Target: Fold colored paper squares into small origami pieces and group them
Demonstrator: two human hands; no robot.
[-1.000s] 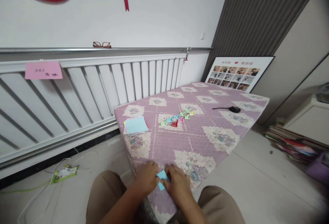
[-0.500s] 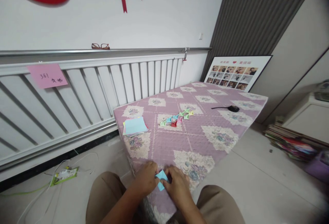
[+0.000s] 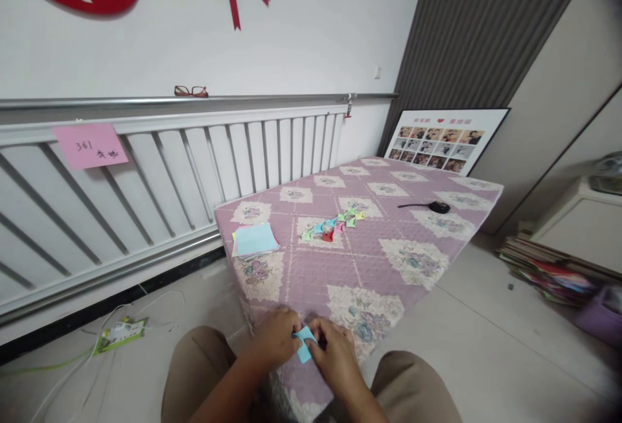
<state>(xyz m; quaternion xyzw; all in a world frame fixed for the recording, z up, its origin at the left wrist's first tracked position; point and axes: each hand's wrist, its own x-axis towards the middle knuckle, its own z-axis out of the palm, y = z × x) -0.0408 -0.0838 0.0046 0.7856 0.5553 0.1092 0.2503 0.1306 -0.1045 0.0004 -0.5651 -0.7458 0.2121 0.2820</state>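
A small folded piece of light blue paper (image 3: 304,345) is held between both hands above the near corner of the cloth-covered table (image 3: 315,287). My left hand (image 3: 278,339) pinches its left edge, fingers closed. On the opposite side, my right hand (image 3: 335,350) grips the paper with thumb and bent fingers. Farther along the cloth lies a cluster of several small folded paper pieces (image 3: 335,223) in green, blue, pink, red and yellow. To the left rests a stack of square paper sheets (image 3: 255,240) with light blue on top.
A black corded object (image 3: 438,206) lies toward the table's right side. Along the wall runs a white radiator (image 3: 243,151), with eyeglasses (image 3: 191,91) on the pipe above. A power strip (image 3: 120,335) with cables is on the floor at left. A photo board (image 3: 442,141) leans behind the table.
The blue paper has gone from a pointed, diamond-like shape to a narrower one between the fingers. Both hands stay in nearly the same place; the camera view has shifted slightly.
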